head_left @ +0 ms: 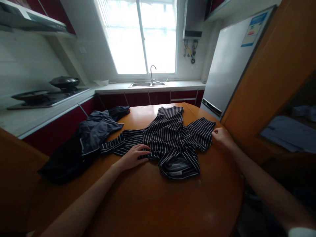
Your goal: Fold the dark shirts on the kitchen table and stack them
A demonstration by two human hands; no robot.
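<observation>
A black shirt with white stripes [164, 135] lies spread and wrinkled on the wooden table, its neck opening facing me. My left hand [137, 154] rests on the shirt's near left edge, fingers loosely spread over the fabric. At the right, my right hand [220, 135] pinches the end of one sleeve between thumb and fingers. The other sleeve stretches left and touches a heap of dark clothes [96, 126], grey and black with white piping.
The round-ended wooden table [158, 204] fills the foreground. Beyond it stand a counter with a sink [145, 84] and a stove with a lidded wok [64, 82]. A silver fridge [229, 56] stands at the right, near the table's edge.
</observation>
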